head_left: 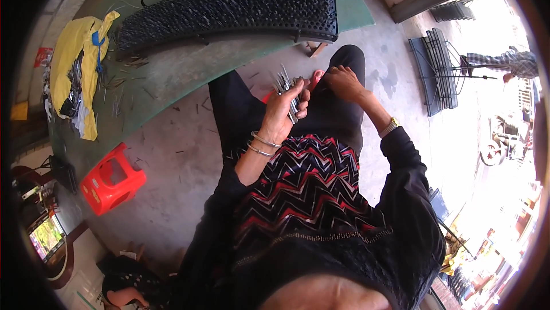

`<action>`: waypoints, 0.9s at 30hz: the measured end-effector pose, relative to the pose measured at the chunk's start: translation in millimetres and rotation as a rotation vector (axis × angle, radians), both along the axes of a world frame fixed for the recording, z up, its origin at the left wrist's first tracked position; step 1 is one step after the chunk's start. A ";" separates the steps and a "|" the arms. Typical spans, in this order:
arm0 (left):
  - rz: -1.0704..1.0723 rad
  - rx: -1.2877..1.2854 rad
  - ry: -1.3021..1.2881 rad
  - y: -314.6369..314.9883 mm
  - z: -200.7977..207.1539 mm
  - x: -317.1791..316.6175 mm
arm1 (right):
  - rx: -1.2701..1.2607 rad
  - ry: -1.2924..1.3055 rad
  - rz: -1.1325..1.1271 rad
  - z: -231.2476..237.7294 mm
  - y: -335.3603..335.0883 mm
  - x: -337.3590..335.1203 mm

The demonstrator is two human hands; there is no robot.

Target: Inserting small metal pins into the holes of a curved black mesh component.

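Observation:
My left hand (281, 112) is closed round a bundle of thin metal sticks (293, 104), whose ends stick out above and below the fingers. Over my right thigh, my right hand (345, 85) is held palm down with its fingers bent; whatever lies under the fingertips is hidden. Ahead on the green table (189, 69) stands a long black perforated rack (229, 15), densely filled with dark and silvery slim pieces on its left and middle. Bare holes show along its right end and near edge.
At the table's left sits a yellow sack (69, 75) with a blue tie, beside scattered sticks. A red plastic stool (114, 178) stands on the floor at left. Black metal racks (438, 72) and a person's checked sleeve (487, 61) are at right. Another person (134, 281) appears lower left.

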State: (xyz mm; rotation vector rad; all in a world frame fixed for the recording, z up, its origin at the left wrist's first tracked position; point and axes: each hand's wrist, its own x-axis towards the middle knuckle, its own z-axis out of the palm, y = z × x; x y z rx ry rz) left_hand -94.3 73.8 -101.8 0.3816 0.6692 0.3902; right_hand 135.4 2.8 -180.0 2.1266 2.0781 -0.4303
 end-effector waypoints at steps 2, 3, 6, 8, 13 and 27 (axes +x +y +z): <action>0.004 0.010 0.016 0.5 2.1 2.6 | 0.063 0.047 0.012 14.4 7.4 -1.9; 0.021 0.048 0.075 0.7 4.3 3.4 | 0.016 0.166 -0.089 32.1 9.8 -6.1; 0.037 0.134 0.122 0.9 6.7 13.6 | 0.079 0.307 -0.152 72.2 0.4 -20.2; 0.035 0.241 0.165 3.2 7.7 18.5 | 0.190 0.337 -0.097 98.3 -2.3 -32.0; -0.048 0.240 0.147 3.4 7.0 20.1 | 0.411 0.704 -0.177 145.7 4.2 -57.1; 0.043 0.073 0.017 15.8 31.9 26.6 | 0.983 0.543 -0.528 147.4 66.7 -49.1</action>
